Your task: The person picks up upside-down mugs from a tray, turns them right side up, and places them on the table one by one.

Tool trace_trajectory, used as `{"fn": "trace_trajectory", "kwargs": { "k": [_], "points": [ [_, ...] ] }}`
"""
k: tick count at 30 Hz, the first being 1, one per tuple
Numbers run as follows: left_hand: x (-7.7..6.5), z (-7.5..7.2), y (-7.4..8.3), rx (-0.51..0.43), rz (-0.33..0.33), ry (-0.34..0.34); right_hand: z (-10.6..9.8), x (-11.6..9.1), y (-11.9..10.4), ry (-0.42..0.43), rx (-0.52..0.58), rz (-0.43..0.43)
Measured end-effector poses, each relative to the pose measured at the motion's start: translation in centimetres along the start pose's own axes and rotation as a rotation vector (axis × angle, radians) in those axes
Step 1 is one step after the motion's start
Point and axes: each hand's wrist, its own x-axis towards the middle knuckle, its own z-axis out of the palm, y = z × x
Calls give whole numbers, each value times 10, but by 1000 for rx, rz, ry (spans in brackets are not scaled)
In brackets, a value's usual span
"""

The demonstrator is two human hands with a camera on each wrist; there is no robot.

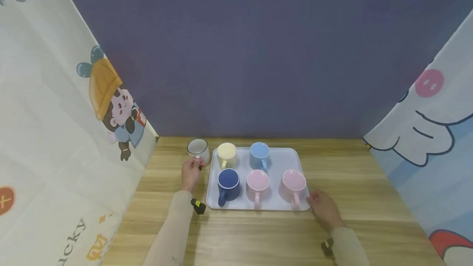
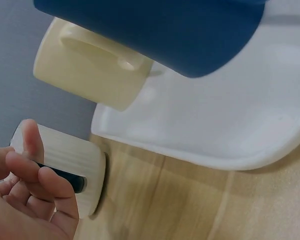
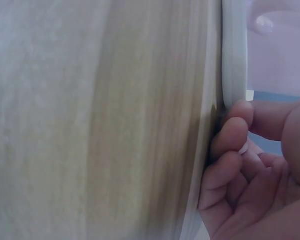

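The left hand (image 1: pixel 190 172) grips the white mug (image 1: pixel 201 155) by its handle (image 2: pixel 76 181), off the tray's (image 1: pixel 283 158) ten o'clock; the right hand (image 1: pixel 325 208) pinches the rim at four o'clock; best keep that mug upright, the tray steady.

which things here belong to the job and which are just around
Seemingly in the job:
white mug, gripped by left hand
tray, edge pinched by right hand
yellow mug, light blue mug, dark blue mug, two pink mugs

Just surroundings:
wooden table
dark backdrop
printed side panels
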Motion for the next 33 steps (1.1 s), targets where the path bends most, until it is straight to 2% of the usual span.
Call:
{"fn": "trace_trajectory", "kwargs": {
  "k": [9,22,25,28,33],
  "points": [
    [6,-2,-4,-5,-33,-20,0,-1,-1,-19,17,43],
    [15,-2,-5,-59,-62,15,5,3,1,-22,12,34],
    [15,0,-3,-25,-70,62,4,4,3,-23,26,34],
    [12,2,2,51,-66,144,3,2,2,-24,37,28],
    [2,9,14,190,55,304,2,0,-1,-26,22,30]
  ]
}}
